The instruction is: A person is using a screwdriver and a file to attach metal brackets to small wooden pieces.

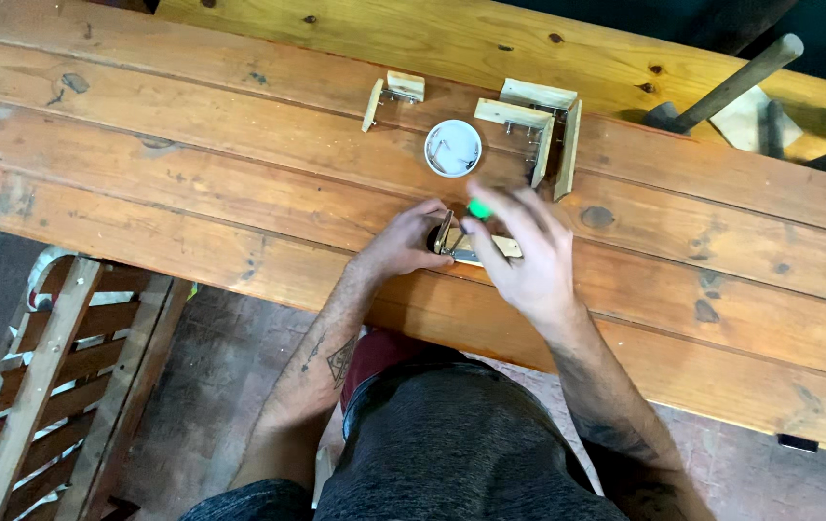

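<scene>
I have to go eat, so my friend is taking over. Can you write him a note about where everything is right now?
Left hand: steadies a small wood piece on the bench.
Right hand: grips a green-handled tool over that piece.
White dish of small metal bits sits just behind the hands.
Done: three small wood assemblies stand behind the dish.
Left: the piece under the hands looks unfinished.
Hammer lies at the far right.

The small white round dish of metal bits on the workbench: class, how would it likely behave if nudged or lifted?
The white dish looks shallow and flat-bottomed, so a nudge would probably slide it along the plank workbench rather than tip it. It seems light, so the loose metal pieces inside would likely rattle or spill if lifted quickly.
</scene>
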